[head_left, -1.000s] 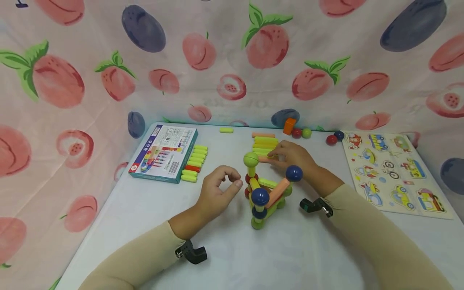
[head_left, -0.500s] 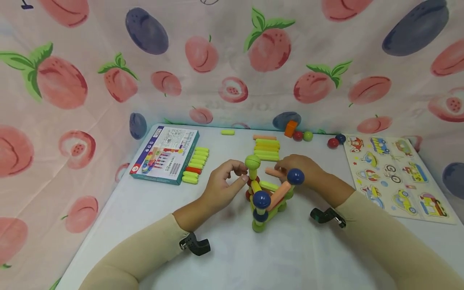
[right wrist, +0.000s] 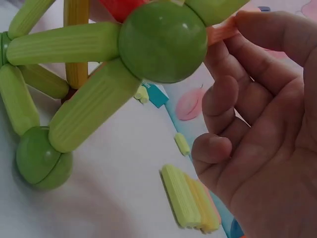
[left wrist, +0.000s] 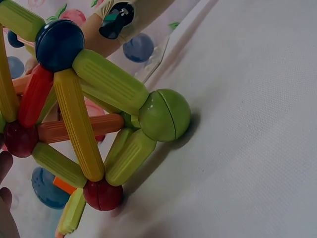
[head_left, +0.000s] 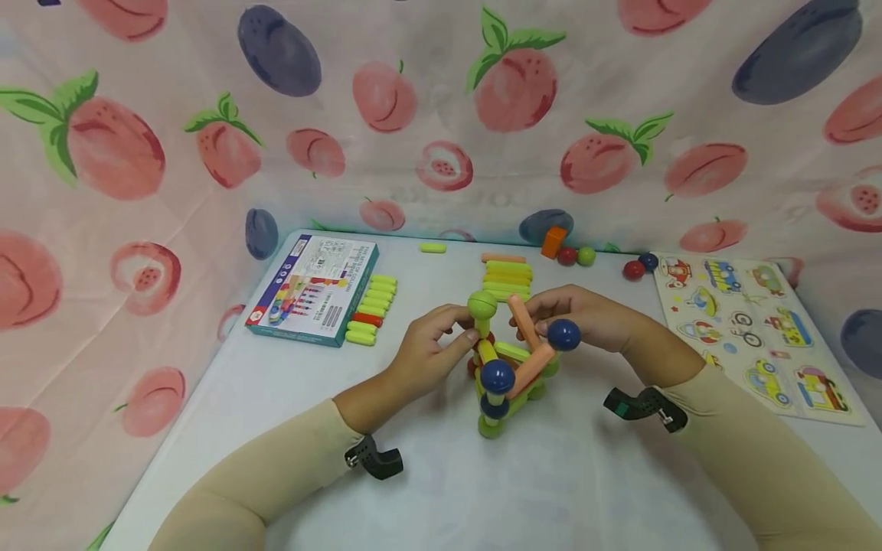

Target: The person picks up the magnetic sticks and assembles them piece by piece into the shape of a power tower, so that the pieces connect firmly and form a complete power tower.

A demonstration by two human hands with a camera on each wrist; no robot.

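Note:
A frame of magnetic building sticks and balls (head_left: 513,352) stands on the table, with blue, green and red balls at its joints. My right hand (head_left: 586,314) pinches an orange stick (head_left: 525,321) between thumb and fingers, tilted above the frame's back side. In the right wrist view this stick (right wrist: 221,33) is partly hidden by a green ball (right wrist: 163,42). At the left, my left hand (head_left: 430,348) pinches the upright stick (head_left: 481,327) under the raised green ball (head_left: 481,304). Two of its fingertips (left wrist: 5,163) show beside a red ball (left wrist: 21,140) in the left wrist view.
Loose sticks (head_left: 507,279) lie behind the frame. More sticks (head_left: 372,310) line a toy box (head_left: 313,291) at left. Loose balls (head_left: 586,256) and an orange block (head_left: 553,241) sit at the back. A picture puzzle board (head_left: 758,337) lies right.
My right hand has picked the orange stick from the row behind, brought it toward me and raised it, tilted, to the frame. My left hand has moved right, onto the upright stick.

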